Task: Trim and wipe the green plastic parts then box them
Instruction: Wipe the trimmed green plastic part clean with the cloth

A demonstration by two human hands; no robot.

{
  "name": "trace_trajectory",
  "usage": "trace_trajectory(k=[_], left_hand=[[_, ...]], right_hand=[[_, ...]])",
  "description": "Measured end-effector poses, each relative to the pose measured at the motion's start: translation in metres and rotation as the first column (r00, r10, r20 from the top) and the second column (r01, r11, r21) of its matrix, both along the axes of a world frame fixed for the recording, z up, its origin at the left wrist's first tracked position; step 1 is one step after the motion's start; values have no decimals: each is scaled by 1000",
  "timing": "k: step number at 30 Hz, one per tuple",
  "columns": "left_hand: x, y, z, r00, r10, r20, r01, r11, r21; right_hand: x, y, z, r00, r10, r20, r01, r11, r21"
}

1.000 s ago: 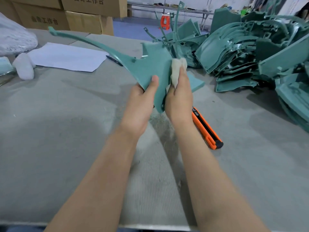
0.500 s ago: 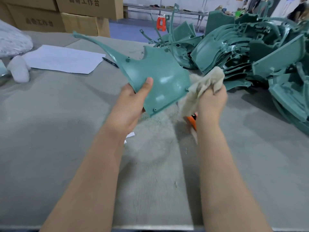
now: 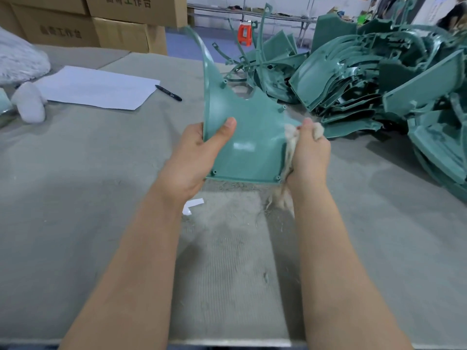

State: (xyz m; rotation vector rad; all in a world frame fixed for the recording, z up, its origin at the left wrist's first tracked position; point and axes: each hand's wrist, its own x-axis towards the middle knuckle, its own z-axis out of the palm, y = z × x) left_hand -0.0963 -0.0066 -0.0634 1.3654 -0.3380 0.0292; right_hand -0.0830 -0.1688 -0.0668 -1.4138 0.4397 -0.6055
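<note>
Left hand [image 3: 194, 157] grips the part [image 3: 250, 137] by its left edge, thumb flat on the glossy face. Right hand [image 3: 309, 157] is fisted round a frayed off-white rag [image 3: 289, 145], pressed to the part's right edge; loose threads hang below.

Part is held above the table [image 3: 75, 185] mid-width, clear of the surface. It is a thin teal plastic panel with a curved arm and screw bosses at the corners.

Versus 0.5 s ago: the part has been turned upright, so the arm now points up and away rather than far-left. The rag has dropped from beside the part onto its edge.

Table has a grey, felt-like cover. Pile of parts [image 3: 379, 79] at the far right edge. Paper [image 3: 98, 88] and pen [image 3: 168, 92] lie far left.

Boxes [image 3: 121, 24] stand past the far edge. Their print ends in 工作台; the rest is blurred.
</note>
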Motion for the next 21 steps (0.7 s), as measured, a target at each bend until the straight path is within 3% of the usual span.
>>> trace_trajectory(k=[2,4,6,7,8,10,11,13,17,21], left_hand=[[1,1,-1,999,42,22,-42,999,34],[0,-3,-3,997,66,48,-71,989,127],[-4,-13,-3,996,55,65,-66,981,184],[-7,-16,0,997,49,62,-59,984,166],[-7,-17,3,998,33,55,-38,995,91],[-5,-8,9,995,-91,-32,79,958,-275],[-3,0,12,987,-143,-76,94,886,-454],[1,12,15,979,-162,-125,53,792,-609],[1,2,16,976,-182,-117,90,833,-546],[0,-8,9,978,-77,-194,22,963,-269]], right_hand=[[-5,-8,6,987,-132,93,121,986,117],[-12,-2,15,944,-148,295,132,988,76],[-20,22,18,940,59,335,24,971,-239],[-24,41,16,934,213,286,-67,892,-447],[-28,60,13,912,342,225,-139,775,-616],[-37,88,7,854,505,125,-225,575,-786],[-41,96,4,823,559,105,-242,511,-825],[-43,101,1,798,596,94,-230,445,-866],[-26,87,3,916,380,132,-47,426,-903],[-11,50,4,965,211,156,-4,607,-795]])
